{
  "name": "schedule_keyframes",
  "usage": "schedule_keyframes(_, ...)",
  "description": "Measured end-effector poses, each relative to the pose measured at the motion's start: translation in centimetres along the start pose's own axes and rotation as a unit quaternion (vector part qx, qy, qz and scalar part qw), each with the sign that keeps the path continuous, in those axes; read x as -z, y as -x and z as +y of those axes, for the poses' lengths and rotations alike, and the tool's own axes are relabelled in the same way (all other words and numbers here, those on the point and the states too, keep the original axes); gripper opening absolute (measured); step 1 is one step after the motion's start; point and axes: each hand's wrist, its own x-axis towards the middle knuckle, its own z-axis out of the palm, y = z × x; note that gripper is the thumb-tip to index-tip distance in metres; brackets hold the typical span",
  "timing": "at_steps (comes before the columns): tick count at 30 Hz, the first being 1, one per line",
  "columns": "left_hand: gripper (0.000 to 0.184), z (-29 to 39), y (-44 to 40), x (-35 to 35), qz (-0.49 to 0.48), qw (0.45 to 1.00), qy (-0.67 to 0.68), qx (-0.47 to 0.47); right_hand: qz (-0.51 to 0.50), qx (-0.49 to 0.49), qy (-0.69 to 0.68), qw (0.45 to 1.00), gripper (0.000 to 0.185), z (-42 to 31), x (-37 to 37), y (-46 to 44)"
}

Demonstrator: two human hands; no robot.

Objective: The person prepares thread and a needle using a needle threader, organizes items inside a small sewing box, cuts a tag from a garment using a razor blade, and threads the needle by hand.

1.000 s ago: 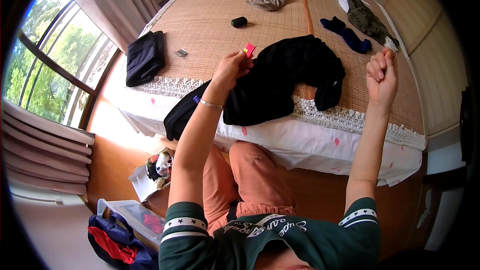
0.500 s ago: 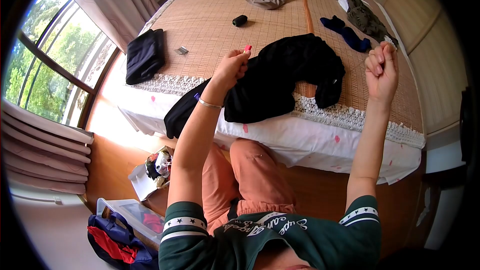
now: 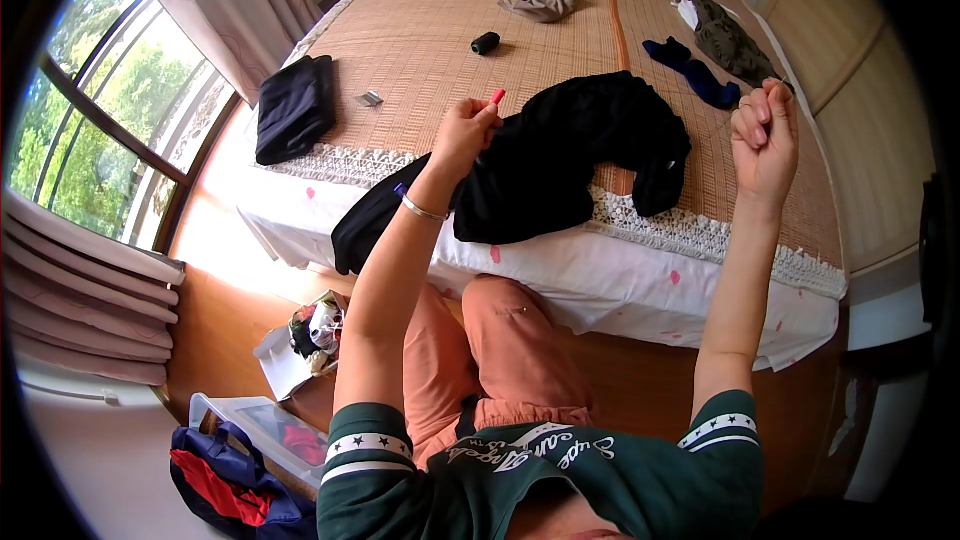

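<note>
Showing just a small tip now, the red piece point(image 3: 497, 97) that turned a broad face a second ago sits clamped in the left hand point(image 3: 465, 140) above the black garment point(image 3: 560, 155), while the right hand point(image 3: 766, 145), well apart, pinches its fingertips together, on what I cannot tell! Down on the floor, a white box point(image 3: 275, 365) holds jumbled bits, and a clear bin point(image 3: 232, 403) has something red inside. Bare woven mat point(image 3: 410, 40) stretches beyond the garment, with lace trim point(image 3: 665, 227) along the bed's near edge.

Head camera looks forward, down over bed point(image 3: 420, 35).
</note>
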Motion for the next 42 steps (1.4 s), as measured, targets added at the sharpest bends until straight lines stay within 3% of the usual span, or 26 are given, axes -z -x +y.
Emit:
schedule_keyframes(10, 0.015, -0.9, -1.5, 0.1, 0.072, 0.981, -0.156, -0.086, -0.02, 0.034, 0.032, 0.999, 0.016, -1.1, -2.1, 0.3)
schedule_keyframes(16, 0.017, -1.4, -3.2, 1.1, 0.103, 0.97, -0.201, -0.092, -0.026, 0.073, 0.065, 0.995, 0.015, -2.9, -3.1, 0.5)
schedule_keyframes(32, 0.018, -1.9, -8.1, 2.8, 0.114, 0.955, -0.261, -0.079, -0.049, 0.12, -0.031, 0.991, 0.016, -10.8, 1.7, 1.2)
schedule_keyframes(38, 0.02, -2.3, -10.3, 2.4, 0.116, 0.942, -0.289, -0.125, -0.015, 0.142, -0.013, 0.99, 0.008, -13.9, 3.5, 1.7)
schedule_keyframes(41, 0.019, -1.6, -10.4, 1.9, 0.108, 0.954, -0.262, -0.1, -0.065, 0.11, 0.016, 0.992, 0.019, -15.5, 4.3, 2.2)
schedule_keyframes(42, 0.019, -1.6, -10.5, 1.8, 0.109, 0.953, -0.268, -0.095, -0.018, 0.125, 0.028, 0.992, 0.003, -15.6, 3.1, 2.2)
